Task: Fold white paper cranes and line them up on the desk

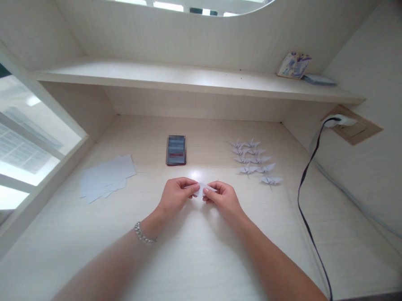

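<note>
A small folded piece of white paper (pixel 201 188) is pinched between both hands, just above the middle of the desk. My left hand (pixel 177 193) grips its left end between thumb and fingers, which are closed. On the right end, my right hand (pixel 223 197) is closed in the same way. Fingertips hide much of the paper, so its full shape cannot be made out. Several folded paper cranes (pixel 251 160) stand in two rows to the right, beyond my right hand. Loose white paper sheets (pixel 107 177) overlap in a pile on the left.
A phone-like dark rectangle (pixel 176 150), blurred out, lies behind my hands. Along the right side a black cable (pixel 300 191) runs from a wall socket (pixel 357 127) down over the desk (pixel 195 267). A shelf (pixel 178 77) above holds a small printed box (pixel 294 65).
</note>
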`<state>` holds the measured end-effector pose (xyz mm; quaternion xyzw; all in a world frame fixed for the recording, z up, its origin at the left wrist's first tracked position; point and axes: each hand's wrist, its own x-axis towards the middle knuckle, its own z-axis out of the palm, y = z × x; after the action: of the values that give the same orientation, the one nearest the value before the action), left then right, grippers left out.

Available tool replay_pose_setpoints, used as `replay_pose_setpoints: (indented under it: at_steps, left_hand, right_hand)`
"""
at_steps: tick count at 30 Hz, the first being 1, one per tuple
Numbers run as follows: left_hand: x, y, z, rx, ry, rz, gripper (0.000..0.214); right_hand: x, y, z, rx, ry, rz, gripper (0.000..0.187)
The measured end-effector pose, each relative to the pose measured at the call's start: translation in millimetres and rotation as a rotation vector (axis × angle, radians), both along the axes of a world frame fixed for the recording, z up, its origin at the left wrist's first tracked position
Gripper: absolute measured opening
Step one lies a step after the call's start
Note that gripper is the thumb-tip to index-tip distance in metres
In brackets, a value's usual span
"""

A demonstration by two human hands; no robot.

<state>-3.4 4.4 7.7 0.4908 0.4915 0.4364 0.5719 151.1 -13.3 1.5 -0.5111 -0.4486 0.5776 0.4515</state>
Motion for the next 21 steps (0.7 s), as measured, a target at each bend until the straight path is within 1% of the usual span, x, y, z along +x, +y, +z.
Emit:
replay_pose_setpoints:
  at_steps: [3,6,9,14,16,18,21]
  left_hand:
    - [1.1,-0.9,0.8,-0.001,0.005,-0.043,0.025]
    - [-0.4,1.4,-1.6,-0.035,-0.054,0.025,0.028]
    - [-4.8,6.4,-4.7,-0.041,-0.104,0.097,0.031]
    - [-7.4,9.6,-5.7,-0.039,-0.200,0.161,0.034]
    - [-4.9,7.1,-5.3,-0.060,-0.205,0.130,0.034]
    - [-1.8,3.6,-5.1,-0.056,-0.168,0.057,0.034]
    - [0.3,0.2,-5.4,0.008,-0.117,-0.016,0.030]
  right_hand:
    - [1.1,-0.7,-0.1,0.045,-0.040,0.027,0.028]
    - [2.3,-0.2,0.3,0.065,-0.055,-0.034,0.026]
    - [4.1,1.5,1.3,0.038,-0.030,-0.088,0.025]
    - [6.2,2.4,0.7,0.026,0.018,-0.129,0.025]
    - [6.1,1.8,0.3,0.028,0.024,-0.130,0.025]
    - [5.6,1.0,0.5,0.030,0.027,-0.127,0.025]
    - [4.5,0.1,1.4,0.024,0.038,-0.109,0.025]
